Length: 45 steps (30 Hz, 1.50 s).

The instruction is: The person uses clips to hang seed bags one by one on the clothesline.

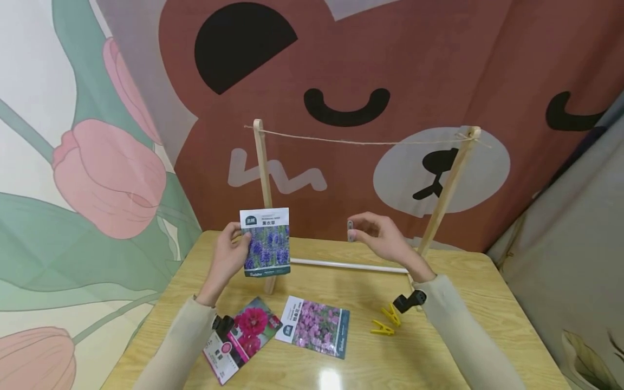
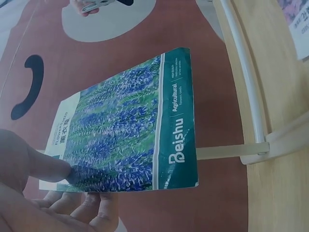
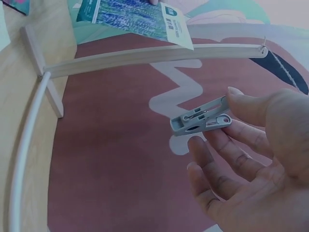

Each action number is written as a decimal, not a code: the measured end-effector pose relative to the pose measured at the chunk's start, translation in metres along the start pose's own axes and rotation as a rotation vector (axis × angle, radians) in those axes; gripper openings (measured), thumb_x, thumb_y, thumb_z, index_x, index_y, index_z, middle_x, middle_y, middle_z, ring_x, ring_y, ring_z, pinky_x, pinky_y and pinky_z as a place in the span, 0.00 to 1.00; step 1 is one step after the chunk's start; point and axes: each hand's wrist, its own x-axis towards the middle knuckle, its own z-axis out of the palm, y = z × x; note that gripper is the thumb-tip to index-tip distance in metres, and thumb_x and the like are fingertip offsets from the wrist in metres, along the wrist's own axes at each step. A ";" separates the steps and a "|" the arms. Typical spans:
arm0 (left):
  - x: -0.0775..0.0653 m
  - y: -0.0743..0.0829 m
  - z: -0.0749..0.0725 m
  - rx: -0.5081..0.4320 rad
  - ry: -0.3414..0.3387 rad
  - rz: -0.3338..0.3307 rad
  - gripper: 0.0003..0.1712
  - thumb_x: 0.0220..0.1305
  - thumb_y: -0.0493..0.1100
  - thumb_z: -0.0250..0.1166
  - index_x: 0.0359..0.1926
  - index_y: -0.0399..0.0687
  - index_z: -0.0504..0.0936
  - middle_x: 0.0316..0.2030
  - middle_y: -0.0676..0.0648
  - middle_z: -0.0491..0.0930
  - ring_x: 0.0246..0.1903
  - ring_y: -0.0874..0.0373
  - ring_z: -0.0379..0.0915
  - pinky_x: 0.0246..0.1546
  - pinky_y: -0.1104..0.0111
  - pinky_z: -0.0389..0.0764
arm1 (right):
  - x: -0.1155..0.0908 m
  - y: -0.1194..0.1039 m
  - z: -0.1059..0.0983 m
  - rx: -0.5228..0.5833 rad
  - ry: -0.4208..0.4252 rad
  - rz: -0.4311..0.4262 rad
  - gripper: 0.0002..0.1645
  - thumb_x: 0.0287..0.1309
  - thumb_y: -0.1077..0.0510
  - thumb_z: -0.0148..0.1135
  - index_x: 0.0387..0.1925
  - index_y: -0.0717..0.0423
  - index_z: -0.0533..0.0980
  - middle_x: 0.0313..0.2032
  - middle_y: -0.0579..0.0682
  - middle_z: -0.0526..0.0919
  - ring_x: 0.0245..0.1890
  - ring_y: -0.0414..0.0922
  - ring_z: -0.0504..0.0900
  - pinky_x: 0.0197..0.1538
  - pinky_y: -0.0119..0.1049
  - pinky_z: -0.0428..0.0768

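A wrist camera (image 1: 223, 326) covers part of a magenta-flower packet (image 1: 253, 324) at the head view's seven o'clock, a purple-flower packet (image 1: 267, 246) partly hides a wooden post (image 1: 264, 176), and a pink-flower packet (image 2: 298, 30) is cropped at the left wrist view's two o'clock.

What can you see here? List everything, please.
Table: one, yellowish, below
Lavender packet: one, purple, in left hand
Magenta packet: one, magenta, on table
Pink packet: one, pink, on table
Grey clothespin: one, grey, in right hand
Yellow clothespins: two, yellow, on table
Posts: two, pale, left and right
String: one, beige, between post tops
Rod: one, white, low between posts
Bear cloth: one, brown, behind
Flowered cloth: one, multicoloured, left
Grey cloth: one, grey, right
Cameras: two, black, near hands
Sleeves: two, cream, foreground
Hands: two, bare, above table
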 end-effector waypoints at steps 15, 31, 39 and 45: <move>0.008 0.010 0.013 -0.005 -0.024 0.037 0.15 0.80 0.37 0.57 0.61 0.35 0.76 0.56 0.32 0.85 0.43 0.38 0.89 0.32 0.68 0.83 | 0.009 -0.022 -0.015 -0.007 0.011 0.006 0.20 0.75 0.53 0.66 0.65 0.50 0.81 0.45 0.53 0.89 0.36 0.46 0.84 0.33 0.37 0.79; 0.016 0.030 0.030 0.006 -0.026 0.108 0.15 0.80 0.36 0.58 0.61 0.35 0.77 0.58 0.32 0.85 0.55 0.35 0.86 0.53 0.47 0.88 | 0.019 -0.039 -0.028 0.030 0.044 -0.049 0.19 0.76 0.57 0.64 0.64 0.55 0.81 0.45 0.58 0.89 0.39 0.41 0.86 0.38 0.34 0.77; 0.022 0.034 0.036 0.006 -0.027 0.113 0.14 0.80 0.36 0.58 0.61 0.35 0.77 0.58 0.33 0.85 0.55 0.37 0.87 0.52 0.47 0.88 | 0.023 -0.046 -0.031 0.025 0.044 -0.052 0.19 0.77 0.55 0.64 0.64 0.53 0.81 0.44 0.55 0.89 0.37 0.44 0.83 0.35 0.36 0.73; 0.029 0.040 0.039 0.008 -0.020 0.150 0.14 0.79 0.36 0.59 0.60 0.36 0.78 0.59 0.33 0.85 0.56 0.38 0.86 0.49 0.51 0.88 | 0.027 -0.052 -0.038 0.046 0.057 -0.070 0.18 0.77 0.55 0.63 0.63 0.54 0.81 0.43 0.56 0.89 0.41 0.43 0.86 0.41 0.35 0.77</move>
